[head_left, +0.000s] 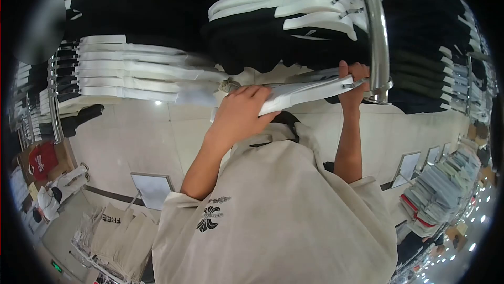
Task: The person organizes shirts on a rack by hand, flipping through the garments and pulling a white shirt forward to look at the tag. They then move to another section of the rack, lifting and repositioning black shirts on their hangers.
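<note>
A white hanger (315, 93) is in front of the person, between the left hand (239, 113) and the right hand (354, 82). Its long side runs from left to right, and the right end sits a bit farther off. Its hook end points right, to the low end of a shiny rail (376, 37). The right hand is the one nearer to the hook and the rail. The left hand is at the other end, well apart from the rail. I can't tell if the hook touches the rail, or if a second hanger lies close against this one.

The left hand is closed on the left end of the hanger, with its fingers bent over the top. The right hand is bent, just beside the hook, and one finger or thumb sticks up. Part of it is hidden, so I can't tell if it grips.

On the far side, black clothes (273, 42) hang from the rail on white hangers (294, 0). To the left is a row of white clothes (142, 74), and to the right are dark clothes (417, 82). The person wears a beige shirt (283, 210) with a black mark on it. Under it all is a pale floor (126, 134). On the near left are more beige clothes (115, 239), and on the near right are pale clothes (441, 189) in a long row.
</note>
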The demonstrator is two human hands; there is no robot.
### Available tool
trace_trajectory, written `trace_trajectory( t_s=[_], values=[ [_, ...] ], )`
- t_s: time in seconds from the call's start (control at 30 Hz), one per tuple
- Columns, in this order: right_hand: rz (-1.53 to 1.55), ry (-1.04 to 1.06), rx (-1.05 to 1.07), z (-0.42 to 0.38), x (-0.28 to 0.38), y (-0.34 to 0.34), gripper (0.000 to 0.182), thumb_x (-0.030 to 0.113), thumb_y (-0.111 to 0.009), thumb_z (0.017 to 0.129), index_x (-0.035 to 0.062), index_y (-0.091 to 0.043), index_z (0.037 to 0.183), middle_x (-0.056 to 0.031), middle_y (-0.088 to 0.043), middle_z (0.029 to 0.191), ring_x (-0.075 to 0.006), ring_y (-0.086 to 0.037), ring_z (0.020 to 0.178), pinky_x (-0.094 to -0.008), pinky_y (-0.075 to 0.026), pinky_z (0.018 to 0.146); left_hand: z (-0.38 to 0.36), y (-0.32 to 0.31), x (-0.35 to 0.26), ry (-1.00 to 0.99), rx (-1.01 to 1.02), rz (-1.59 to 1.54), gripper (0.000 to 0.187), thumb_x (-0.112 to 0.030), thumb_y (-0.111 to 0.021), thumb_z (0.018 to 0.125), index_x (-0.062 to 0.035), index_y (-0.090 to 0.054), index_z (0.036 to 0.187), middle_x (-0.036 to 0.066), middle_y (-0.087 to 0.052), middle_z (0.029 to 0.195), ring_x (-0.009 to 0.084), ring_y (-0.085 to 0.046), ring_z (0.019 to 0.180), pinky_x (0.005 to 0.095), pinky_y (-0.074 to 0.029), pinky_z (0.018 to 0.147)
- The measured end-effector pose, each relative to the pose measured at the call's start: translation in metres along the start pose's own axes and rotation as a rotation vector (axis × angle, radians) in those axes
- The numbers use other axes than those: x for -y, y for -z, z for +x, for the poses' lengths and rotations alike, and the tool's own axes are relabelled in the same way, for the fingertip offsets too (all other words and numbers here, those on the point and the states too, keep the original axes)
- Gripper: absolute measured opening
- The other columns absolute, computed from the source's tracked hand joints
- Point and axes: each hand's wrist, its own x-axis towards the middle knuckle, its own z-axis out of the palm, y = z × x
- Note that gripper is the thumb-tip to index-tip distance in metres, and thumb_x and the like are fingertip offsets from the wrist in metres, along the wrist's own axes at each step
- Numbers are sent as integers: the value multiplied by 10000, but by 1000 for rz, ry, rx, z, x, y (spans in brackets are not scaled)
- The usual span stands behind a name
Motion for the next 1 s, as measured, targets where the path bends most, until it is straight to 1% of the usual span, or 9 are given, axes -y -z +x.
trace_trajectory(
  t_s=[0.07, 0.23, 0.33, 0.43, 0.5, 0.63, 0.73, 0.93, 1.0],
  values=[
    [-14, 67, -61, -7, -24, -7, 363, 106, -757, 919, 58, -486, 683, -65, -488, 640, -219, -464, 602, -383, -381, 587, 2, -2, 4, 15, -33, 21, 443, -289, -802, 805, -51, -682, 1159, 154, -713, 1078, 375, -679, 986, 443, -552, 840],
    [-82, 142, 15, -9, -54, -5, 225, 148, -767, 782, 38, -573, 814, -90, -569, 798, -287, -525, 784, -422, -405, 748, 10, -8, 19, 8, -89, 31, 435, -292, -812, 787, -42, -699, 1123, 171, -726, 1044, 389, -686, 963, 444, -556, 836],
    [13, 26, 2, -9, -41, -3, 242, 132, -773, 674, 43, -607, 825, -120, -607, 855, -354, -576, 868, -464, -428, 849, 13, -7, 17, 25, -79, 38, 501, -417, -812, 777, -30, -713, 1080, 147, -729, 999, 364, -698, 945, 460, -546, 862],
    [-61, 202, -126, 7, -13, 4, 233, 102, -788, 727, 77, -557, 730, -83, -560, 739, -319, -552, 759, -439, -419, 783, 12, -10, 25, -23, -143, 45, 582, -488, -829, 756, -24, -719, 1089, 155, -728, 988, 371, -699, 923, 460, -551, 834],
    [-131, 293, -162, 11, -11, 6, 245, 97, -800, 756, 83, -559, 710, -66, -559, 709, -303, -555, 734, -422, -421, 772, 14, -7, 28, 36, -89, 16, 632, -529, -828, 748, -20, -718, 1105, 164, -728, 994, 375, -701, 924, 454, -555, 819],
    [-121, 225, -191, 12, -5, 11, 271, 107, -820, 770, 94, -566, 676, -50, -569, 683, -280, -555, 702, -417, -422, 761, 24, -4, 31, 86, -12, -3, 675, -574, -813, 750, -12, -715, 1110, 176, -726, 1005, 376, -705, 921, 442, -559, 802],
    [-161, 188, -176, 12, -6, 12, 273, 125, -822, 775, 94, -571, 672, -51, -578, 681, -282, -559, 698, -423, -422, 759, 31, -1, 33, 95, 49, 8, 631, -503, -810, 775, -3, -692, 1141, 191, -725, 1068, 385, -698, 979, 441, -552, 858],
    [-203, 138, -64, 19, 11, 27, 198, 159, -812, 814, 80, -637, 765, -53, -623, 711, -289, -586, 714, -432, -442, 799, 50, -3, 46, -7, 33, -12, 728, -613, -724, 817, 5, -664, 1196, 213, -690, 1165, 401, -642, 1107, 461, -513, 958],
    [-187, 89, -34, 19, 19, 29, 176, 169, -805, 832, 71, -661, 859, -58, -640, 734, -289, -597, 738, -435, -449, 821, 59, 2, 46, -237, -135, 39, 732, -605, -742, 811, 19, -665, 1187, 211, -646, 1230, 403, -593, 1171, 485, -476, 990]
  ],
)
